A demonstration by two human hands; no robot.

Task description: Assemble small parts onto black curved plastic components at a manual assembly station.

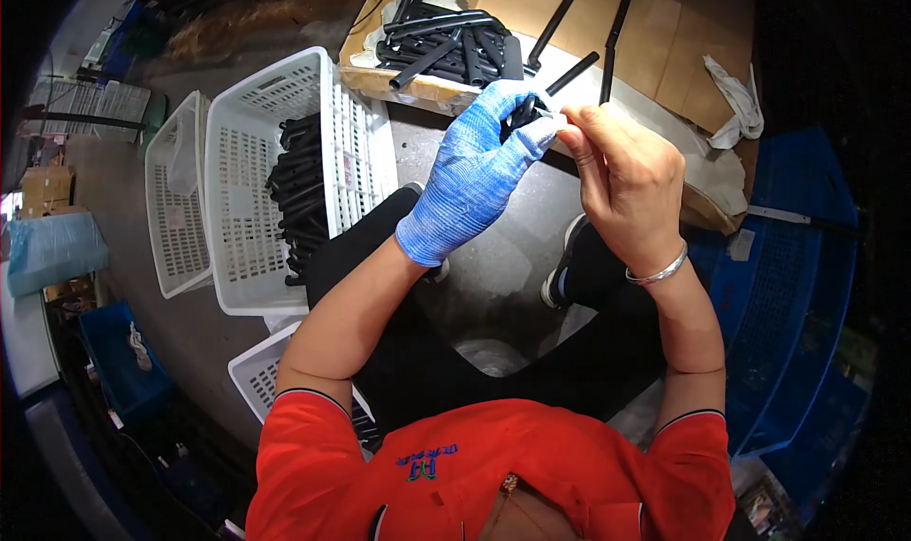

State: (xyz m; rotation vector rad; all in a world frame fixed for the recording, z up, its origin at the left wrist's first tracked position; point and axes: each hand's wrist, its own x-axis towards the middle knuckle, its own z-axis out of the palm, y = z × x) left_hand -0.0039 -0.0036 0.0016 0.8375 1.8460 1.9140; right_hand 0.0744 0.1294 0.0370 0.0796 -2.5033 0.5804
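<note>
The gloved left hand (pixel 472 176) grips a black stick (pixel 560 78) over the cardboard box (pixel 579 9). The bare right hand (pixel 622 185) pinches its white end. It could slip and drop.

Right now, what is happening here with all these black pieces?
A seated person holds a black tube between both hands. The gloved left hand has its grip around the tube's near end, and the bare right hand pinches something small and white at that end. More tubes lie in the cardboard box ahead. Others fill the white basket to the left. A blue crate stands to the right.
</note>
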